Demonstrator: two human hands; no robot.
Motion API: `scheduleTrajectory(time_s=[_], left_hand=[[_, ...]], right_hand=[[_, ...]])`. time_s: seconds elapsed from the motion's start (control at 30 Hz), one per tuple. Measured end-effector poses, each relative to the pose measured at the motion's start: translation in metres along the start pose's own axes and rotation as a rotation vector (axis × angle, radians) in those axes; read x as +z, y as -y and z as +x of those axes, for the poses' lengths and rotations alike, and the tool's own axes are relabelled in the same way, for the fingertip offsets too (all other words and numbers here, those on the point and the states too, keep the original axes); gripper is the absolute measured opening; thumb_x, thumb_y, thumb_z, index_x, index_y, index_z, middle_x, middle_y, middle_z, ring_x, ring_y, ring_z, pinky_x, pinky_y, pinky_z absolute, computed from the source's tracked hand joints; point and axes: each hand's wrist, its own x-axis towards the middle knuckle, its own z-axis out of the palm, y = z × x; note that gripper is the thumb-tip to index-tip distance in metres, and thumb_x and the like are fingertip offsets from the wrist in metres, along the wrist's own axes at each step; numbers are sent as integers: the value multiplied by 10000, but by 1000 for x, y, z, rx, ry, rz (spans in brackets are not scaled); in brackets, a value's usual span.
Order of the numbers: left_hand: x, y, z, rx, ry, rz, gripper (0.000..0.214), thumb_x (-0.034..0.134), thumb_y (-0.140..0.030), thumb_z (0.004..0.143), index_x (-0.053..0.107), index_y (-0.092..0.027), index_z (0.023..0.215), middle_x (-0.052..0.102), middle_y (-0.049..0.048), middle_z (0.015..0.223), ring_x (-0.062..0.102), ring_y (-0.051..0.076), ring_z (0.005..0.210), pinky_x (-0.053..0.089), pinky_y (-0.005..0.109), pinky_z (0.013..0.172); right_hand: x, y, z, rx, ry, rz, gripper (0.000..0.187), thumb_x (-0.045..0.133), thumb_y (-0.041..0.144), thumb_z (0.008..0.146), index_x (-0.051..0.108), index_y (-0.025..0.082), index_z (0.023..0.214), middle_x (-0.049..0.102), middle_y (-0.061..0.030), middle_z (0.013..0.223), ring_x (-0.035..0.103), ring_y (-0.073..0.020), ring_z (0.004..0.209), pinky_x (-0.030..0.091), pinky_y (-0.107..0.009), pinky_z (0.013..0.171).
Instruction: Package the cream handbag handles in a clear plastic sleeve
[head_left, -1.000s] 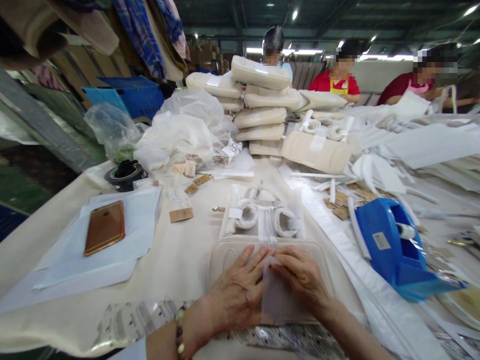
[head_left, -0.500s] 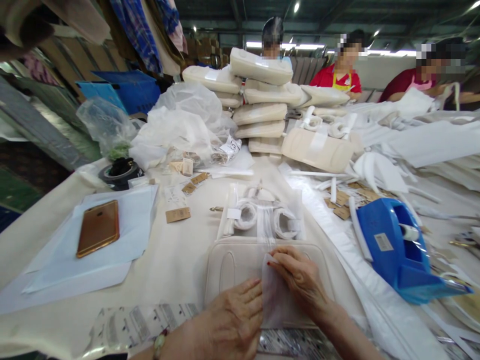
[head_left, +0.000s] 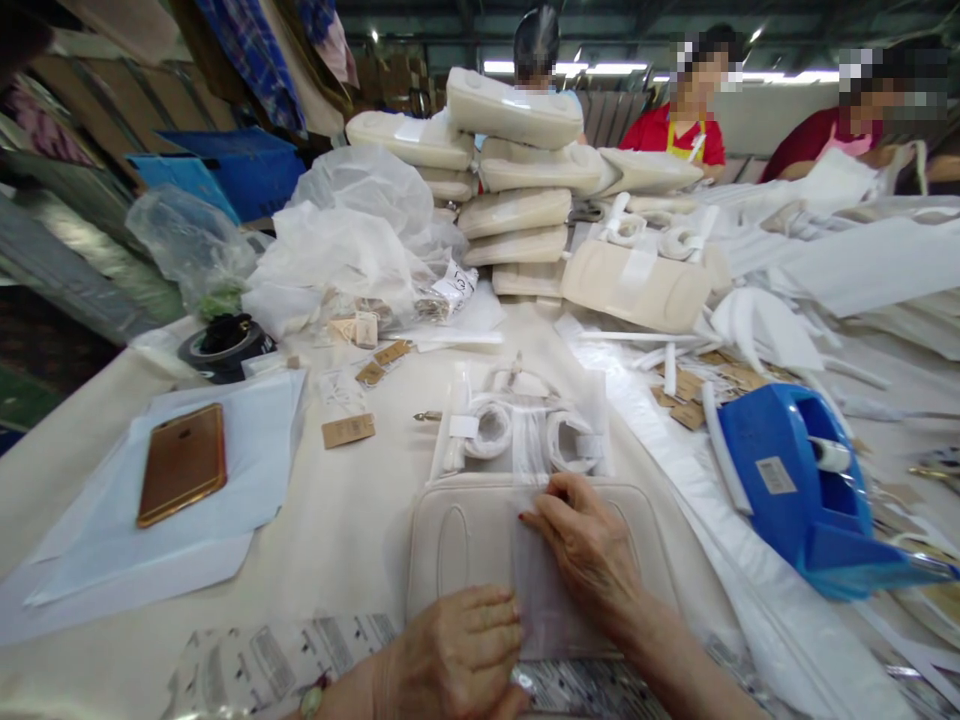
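A cream handbag (head_left: 465, 545) lies flat in front of me, with a translucent wrapping strip (head_left: 534, 590) running down its middle. My right hand (head_left: 589, 555) pinches the strip near the bag's upper edge. At the front edge, my left hand (head_left: 461, 650) is closed with curled fingers at the strip's left side; its thumb is low and partly hidden. Beyond the bag, two wrapped strap coils (head_left: 491, 430) and a metal clasp (head_left: 427, 416) lie attached to it. Printed clear plastic (head_left: 277, 655) shows under the left forearm and the bag's front.
A phone (head_left: 182, 463) rests on paper sheets (head_left: 259, 500) at left. Brown tags (head_left: 349, 430) lie nearby. A blue tape dispenser (head_left: 787, 500) stands at right beside long white strips (head_left: 720, 530). Stacked cream bags (head_left: 517, 215) and crumpled plastic (head_left: 352, 250) fill the back. Co-workers stand beyond.
My left hand has slid down toward the bag's front edge, its flat fingers now curled. My right hand has shifted slightly left and up, and the strip lies flatter on the bag.
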Motion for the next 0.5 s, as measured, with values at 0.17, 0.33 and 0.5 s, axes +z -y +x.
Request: scheduleTrajectory(time_s=[0.17, 0.33, 0.5], left_hand=[[-5, -4, 4, 7, 0, 12, 326, 509, -169, 895, 566, -165, 575, 629, 25, 624, 629, 124, 702, 535, 245, 841], [-9, -2, 29, -81, 105, 219, 231, 477, -128, 872, 586, -153, 670, 585, 44, 657, 565, 155, 655, 508, 298, 655], [5, 9, 33, -99, 103, 466, 261, 491, -180, 893, 607, -28, 1071, 624, 154, 1120, 510, 279, 1153, 395, 418, 997]], right_hand=[[2, 2, 2, 29, 20, -5, 306, 510, 281, 927, 541, 185, 638, 558, -18, 779, 554, -120, 671, 432, -212, 608], [4, 1, 2, 52, 49, -3, 257, 546, 246, 905, 553, 183, 656, 585, -35, 817, 587, -137, 715, 448, -220, 614], [2, -1, 3, 59, 62, -7, 278, 501, 230, 917, 548, 195, 646, 583, -27, 791, 586, -127, 678, 463, -219, 598]])
